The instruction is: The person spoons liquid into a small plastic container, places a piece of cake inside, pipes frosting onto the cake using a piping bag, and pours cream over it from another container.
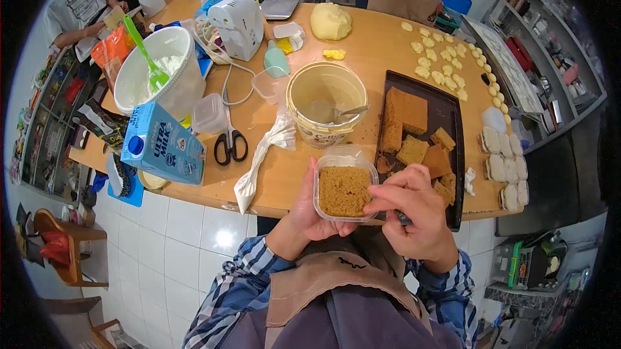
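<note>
My left hand is wrapped round the side of a small clear plastic container. A brown square of sponge cake lies inside it and fills most of its width. With bent fingers, my right hand reaches over the container's right rim, fingertips at the cake's edge; whether they pinch a bit of it is hard to see. Just beyond stands a cream-coloured tub with a spoon or spatula in it. On my right, a dark baking tray bears cut pieces of sponge cake.
Left of the tub lie a white piping bag, black scissors and a milk carton. A white bowl holds a green spatula. Dough and dough pieces sit farther back. Filled containers are stacked right. Two other people stand across the table.
</note>
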### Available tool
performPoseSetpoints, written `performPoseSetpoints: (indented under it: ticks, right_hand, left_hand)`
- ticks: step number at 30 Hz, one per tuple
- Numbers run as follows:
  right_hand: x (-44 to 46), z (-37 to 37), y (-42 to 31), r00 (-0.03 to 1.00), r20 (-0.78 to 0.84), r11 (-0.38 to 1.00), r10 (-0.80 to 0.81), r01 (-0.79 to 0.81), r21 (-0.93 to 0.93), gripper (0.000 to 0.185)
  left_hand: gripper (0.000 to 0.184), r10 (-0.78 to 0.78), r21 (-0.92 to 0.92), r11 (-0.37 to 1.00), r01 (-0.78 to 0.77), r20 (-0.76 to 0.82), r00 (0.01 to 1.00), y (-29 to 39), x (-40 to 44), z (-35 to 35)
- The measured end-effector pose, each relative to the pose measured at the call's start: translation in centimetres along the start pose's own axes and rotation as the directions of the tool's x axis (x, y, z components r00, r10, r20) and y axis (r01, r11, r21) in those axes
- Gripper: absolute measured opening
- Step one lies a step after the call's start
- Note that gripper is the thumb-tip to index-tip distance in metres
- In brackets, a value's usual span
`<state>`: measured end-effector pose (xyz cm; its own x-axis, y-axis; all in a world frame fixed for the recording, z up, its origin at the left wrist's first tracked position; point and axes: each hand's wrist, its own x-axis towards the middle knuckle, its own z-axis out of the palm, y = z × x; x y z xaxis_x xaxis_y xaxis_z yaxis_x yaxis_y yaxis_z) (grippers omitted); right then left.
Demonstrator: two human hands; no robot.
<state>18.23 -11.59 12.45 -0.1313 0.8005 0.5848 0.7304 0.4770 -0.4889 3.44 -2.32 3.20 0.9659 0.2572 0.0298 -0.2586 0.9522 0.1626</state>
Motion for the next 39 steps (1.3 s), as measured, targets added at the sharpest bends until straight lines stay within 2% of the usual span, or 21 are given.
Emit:
performPoseSetpoints:
  ticks: [3, 7, 9, 16, 19, 25, 28, 29, 32, 37, 39]
  right_hand:
    - [-0.1, -0.1, -0.1, 0.999, 0.026, 1.0, -0.021, 0.021, -0.009, 0.047]
    - [-0.4, -0.4, -0.3, 0.999, -0.046, 0.999, -0.009, 0.011, 0.041, 0.05]
    - [-0.5, -0.6, -0.5, 0.996, -0.088, 0.999, 0.004, -0.001, 0.035, 0.051]
    - [-0.4, 0.1, -0.7, 1.0, 0.014, 0.999, -0.023, 0.024, -0.025, 0.05]
    - [-0.7, 0.2, -0.6, 0.998, 0.045, 0.999, -0.037, 0.039, -0.03, 0.049]
    - [-1.2, 0.2, -1.3, 0.997, 0.056, 0.999, -0.048, 0.048, -0.007, 0.047]
    - [-1.5, 0.8, -1.2, 0.998, 0.027, 0.996, -0.056, 0.058, -0.061, 0.045]
    - [-1.6, 0.8, -1.2, 0.999, 0.033, 0.998, -0.04, 0.042, -0.04, 0.045]
    - [-1.6, 0.8, -1.6, 0.998, -0.024, 0.998, -0.056, 0.055, -0.04, 0.044]
    - [-1.6, 1.5, -1.9, 0.998, 0.017, 0.998, -0.061, 0.061, -0.031, 0.047]
    - [-1.6, 1.7, -1.9, 0.998, 0.022, 0.998, -0.055, 0.056, -0.029, 0.048]
  left_hand:
    - [0.086, -0.021, -0.021, 1.0, 0.021, 0.018, 1.0, -0.1, 0.1, -0.3]
    - [0.085, -0.024, -0.015, 1.0, 0.025, 0.039, 0.999, 0.0, -0.1, 0.0]
    - [0.084, -0.023, -0.02, 0.999, 0.025, 0.104, 0.994, 0.1, -0.2, -0.6]
    - [0.084, -0.036, 0.03, 0.999, 0.032, 0.127, 0.991, 0.0, -0.3, -1.3]
    - [0.084, -0.024, 0.084, 0.996, 0.017, 0.092, 0.995, 0.1, -0.4, -1.0]
    - [0.088, -0.051, 0.006, 0.999, 0.051, 0.09, 0.995, 0.1, -0.5, -1.9]
    - [0.09, -0.048, -0.037, 0.998, 0.048, -0.002, 0.999, 0.0, -0.4, -1.8]
    - [0.089, 0.003, -0.134, 0.991, -0.002, 0.005, 1.0, -0.4, -0.4, -1.0]
    - [0.088, 0.027, -0.154, 0.988, -0.031, -0.032, 0.999, -0.6, -0.2, -0.3]
    - [0.088, 0.074, -0.09, 0.992, -0.089, -0.153, 0.985, -1.0, 0.0, -0.2]
    - [0.087, 0.068, -0.073, 0.994, -0.08, -0.155, 0.986, -1.1, 0.0, -0.3]
